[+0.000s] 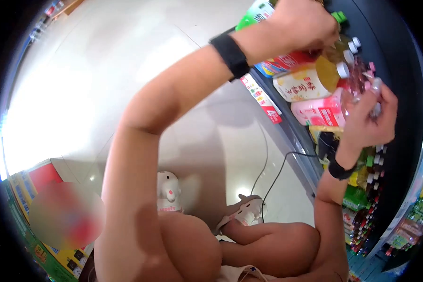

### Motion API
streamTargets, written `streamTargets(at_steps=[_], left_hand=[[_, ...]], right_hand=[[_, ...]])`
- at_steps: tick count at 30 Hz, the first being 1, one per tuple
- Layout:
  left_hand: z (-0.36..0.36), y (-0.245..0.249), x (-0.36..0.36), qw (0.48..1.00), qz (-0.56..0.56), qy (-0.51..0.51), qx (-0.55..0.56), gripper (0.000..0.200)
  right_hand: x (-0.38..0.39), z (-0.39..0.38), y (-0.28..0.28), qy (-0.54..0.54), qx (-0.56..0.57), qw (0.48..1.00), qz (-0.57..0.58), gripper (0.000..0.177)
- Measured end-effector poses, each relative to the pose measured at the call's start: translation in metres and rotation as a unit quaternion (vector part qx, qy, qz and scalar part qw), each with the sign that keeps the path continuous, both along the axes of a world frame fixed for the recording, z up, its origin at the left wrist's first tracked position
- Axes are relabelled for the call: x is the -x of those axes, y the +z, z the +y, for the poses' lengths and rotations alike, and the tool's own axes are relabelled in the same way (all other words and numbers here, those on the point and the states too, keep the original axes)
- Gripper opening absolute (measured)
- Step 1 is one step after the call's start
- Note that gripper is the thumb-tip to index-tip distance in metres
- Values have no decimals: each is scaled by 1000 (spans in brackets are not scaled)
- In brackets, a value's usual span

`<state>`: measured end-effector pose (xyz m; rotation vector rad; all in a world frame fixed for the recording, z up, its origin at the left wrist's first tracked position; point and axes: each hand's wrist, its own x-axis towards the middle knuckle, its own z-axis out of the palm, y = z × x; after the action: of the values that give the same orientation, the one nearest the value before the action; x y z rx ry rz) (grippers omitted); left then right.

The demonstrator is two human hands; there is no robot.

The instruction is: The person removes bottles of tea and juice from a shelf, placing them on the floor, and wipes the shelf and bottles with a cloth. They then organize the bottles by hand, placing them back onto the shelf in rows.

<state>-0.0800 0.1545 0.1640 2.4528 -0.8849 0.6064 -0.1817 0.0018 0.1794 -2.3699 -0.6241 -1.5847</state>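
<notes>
My left hand is raised over the far bottles on the shelf, its fingers bent down and mostly hidden behind the back of the hand. A green-labelled bottle lies beside that wrist. Nearer to me, my right hand has its fingers curled around the neck area of a pink-labelled bottle; whether they grip it is unclear. Between the hands is a yellow drink bottle with a white cap, next to a red and blue labelled bottle.
More bottles fill the dark shelf toward me. A price strip runs along the shelf edge. A black cable hangs over the floor. My bent legs, a white figure slipper and cartons are below.
</notes>
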Motion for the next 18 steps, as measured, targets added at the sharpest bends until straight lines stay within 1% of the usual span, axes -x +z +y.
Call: streamTargets(at_steps=[1, 2, 3, 4, 5, 6, 8, 9, 10, 11, 12, 14, 15, 17, 18], left_hand=[[-9, -17, -6, 997, -60, 14, 46, 22], [-8, -21, -1, 988, -121, 26, 94, 26], [-7, -25, 2, 998, -40, 9, 55, 26], [-13, -32, -4, 990, -96, 31, 100, 35], [-14, -35, -2, 988, -70, 44, 127, 33], [-16, -37, 0, 986, -45, 55, 153, 32], [-20, -55, 1, 954, -134, 77, 257, 29], [-20, -65, 4, 944, -138, 68, 293, 35], [-15, -73, 12, 934, -104, 36, 340, 42], [-10, -86, 19, 920, -128, 27, 368, 47], [-6, -102, 25, 906, -150, 19, 395, 53], [-7, -137, 40, 907, -94, 32, 409, 57], [-7, -151, 46, 914, -55, 29, 402, 57], [-5, -170, 52, 926, -22, 38, 375, 58], [-5, -177, 53, 933, -6, 42, 358, 58]], right_hand=[[-8, -3, 8, 3, 28, 999, 28, 6], [-13, -5, 15, 2, 58, 997, 54, 7], [-23, -4, 18, -15, 54, 992, 115, 9], [-36, -4, 21, -37, 51, 982, 177, 11], [-48, -5, 25, -73, 48, 960, 266, 15], [-63, -10, 29, -118, 92, 939, 309, 23], [-88, -15, 33, -159, 192, 918, 308, 34], [-100, -19, 34, -134, 205, 914, 325, 37], [-112, -23, 32, -109, 217, 908, 342, 40], [-124, -27, 29, -80, 208, 895, 387, 43], [-137, -29, 25, -46, 192, 871, 449, 37], [-158, -38, 10, 2, 233, 872, 430, 28], [-164, -36, 7, -45, 221, 871, 437, 27], [-169, -31, -3, -140, 191, 863, 447, 30], [-169, -31, -5, -158, 197, 867, 429, 31]])
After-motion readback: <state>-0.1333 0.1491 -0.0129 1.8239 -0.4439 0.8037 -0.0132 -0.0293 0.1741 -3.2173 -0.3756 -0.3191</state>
